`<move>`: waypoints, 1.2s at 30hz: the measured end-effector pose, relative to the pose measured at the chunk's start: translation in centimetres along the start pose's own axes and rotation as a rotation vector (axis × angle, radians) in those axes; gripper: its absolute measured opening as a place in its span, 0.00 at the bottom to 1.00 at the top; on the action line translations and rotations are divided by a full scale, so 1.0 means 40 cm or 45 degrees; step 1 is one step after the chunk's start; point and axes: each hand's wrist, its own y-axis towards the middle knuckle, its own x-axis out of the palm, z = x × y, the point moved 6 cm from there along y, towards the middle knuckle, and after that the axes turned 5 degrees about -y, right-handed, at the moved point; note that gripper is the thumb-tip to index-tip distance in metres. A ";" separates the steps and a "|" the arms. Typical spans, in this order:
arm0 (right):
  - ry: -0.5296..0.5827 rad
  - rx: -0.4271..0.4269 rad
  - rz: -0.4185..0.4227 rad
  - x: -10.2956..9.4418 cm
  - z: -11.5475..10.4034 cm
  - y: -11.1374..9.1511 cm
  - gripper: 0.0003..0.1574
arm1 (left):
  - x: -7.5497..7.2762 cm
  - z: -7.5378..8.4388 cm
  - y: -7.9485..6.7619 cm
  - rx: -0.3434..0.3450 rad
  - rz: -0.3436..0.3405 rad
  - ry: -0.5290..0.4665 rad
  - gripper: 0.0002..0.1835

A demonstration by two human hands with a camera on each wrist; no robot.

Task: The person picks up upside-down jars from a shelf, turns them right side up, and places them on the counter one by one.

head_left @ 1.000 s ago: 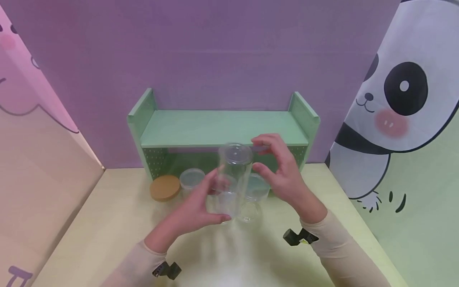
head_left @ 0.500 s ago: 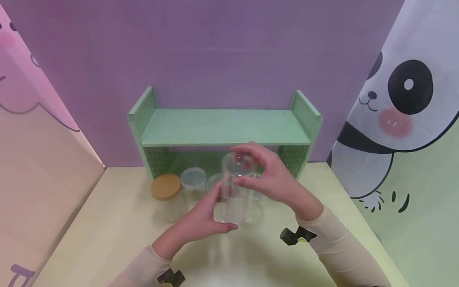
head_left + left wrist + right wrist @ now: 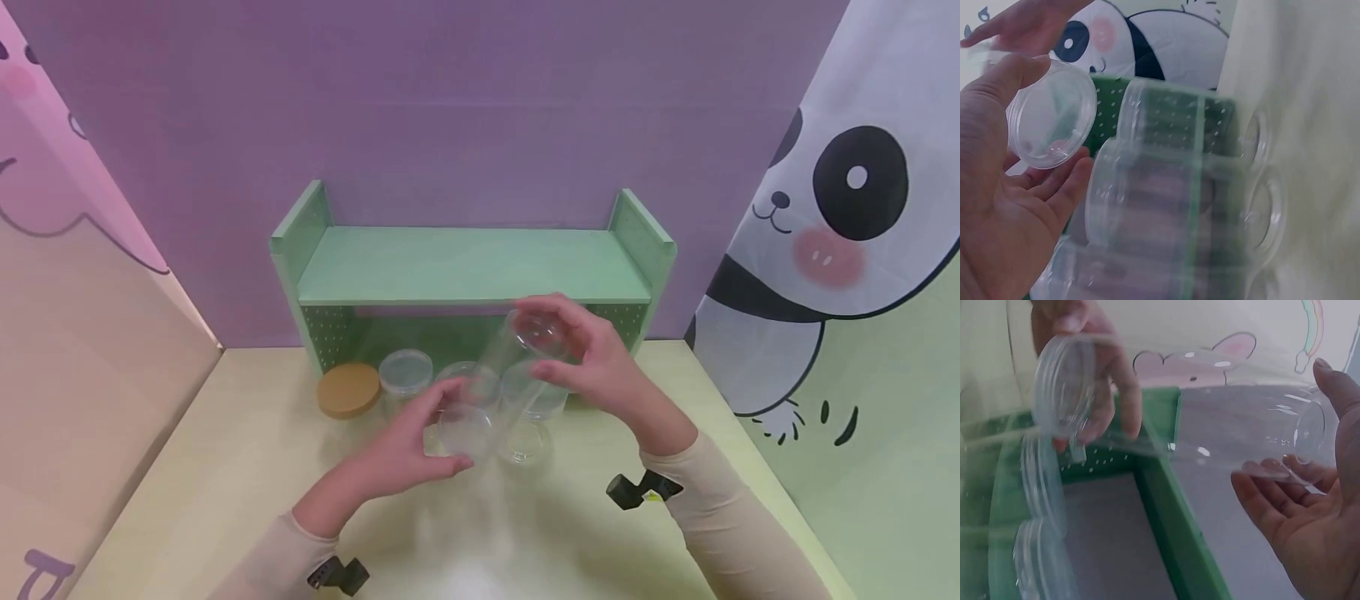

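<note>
A tall clear jar [image 3: 501, 367] is held tilted between my two hands above the table. My left hand [image 3: 397, 442] grips its lower end, where a clear round lid [image 3: 1057, 115] shows in the left wrist view, thumb on one side and fingers on the other. With curled fingers and thumb, my right hand [image 3: 596, 367] holds the raised base end. The right wrist view shows the jar's see-through body [image 3: 1210, 419] reaching from one hand to the other. Behind it stand more clear jars, partly hidden by the hands and the held jar.
A green two-level shelf [image 3: 472, 265] stands at the back against a purple wall. Before it, in a row, are a jar with a tan lid [image 3: 348, 390] and several clear-lidded jars, one lid [image 3: 406, 371] beside the tan one. The pale table [image 3: 247, 483] extends around them.
The right hand, apart from the jar one second ago, has taken hold of its upper end. The jar has gone from nearly upright to tilted, its top moving right and its lower end left.
</note>
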 end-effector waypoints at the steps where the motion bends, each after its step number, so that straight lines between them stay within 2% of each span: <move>1: -0.004 0.015 -0.003 -0.008 0.008 -0.007 0.38 | -0.009 0.002 -0.003 -0.001 0.006 0.013 0.48; 7: -0.020 0.094 -0.040 -0.050 0.053 -0.051 0.43 | -0.073 0.024 -0.012 0.016 0.068 0.084 0.43; 15: -0.030 0.056 -0.096 -0.054 0.081 -0.094 0.46 | -0.142 0.061 -0.012 0.144 0.160 0.069 0.43; 18: -0.056 0.061 -0.089 -0.052 0.086 -0.102 0.45 | -0.152 0.071 -0.012 0.184 0.176 0.030 0.43; 21: -0.063 0.096 -0.127 -0.043 0.089 -0.108 0.44 | -0.161 0.079 -0.011 0.197 0.225 -0.075 0.44; 27: -0.060 0.254 -0.260 0.016 0.106 -0.125 0.46 | -0.183 0.102 0.004 0.321 0.395 -0.381 0.38; 30: -0.062 0.304 -0.298 0.057 0.114 -0.136 0.50 | -0.186 0.119 0.017 0.352 0.437 -0.428 0.38; 36: 0.035 0.322 -0.345 0.125 0.123 -0.151 0.53 | -0.180 0.154 0.039 0.317 0.440 -0.464 0.37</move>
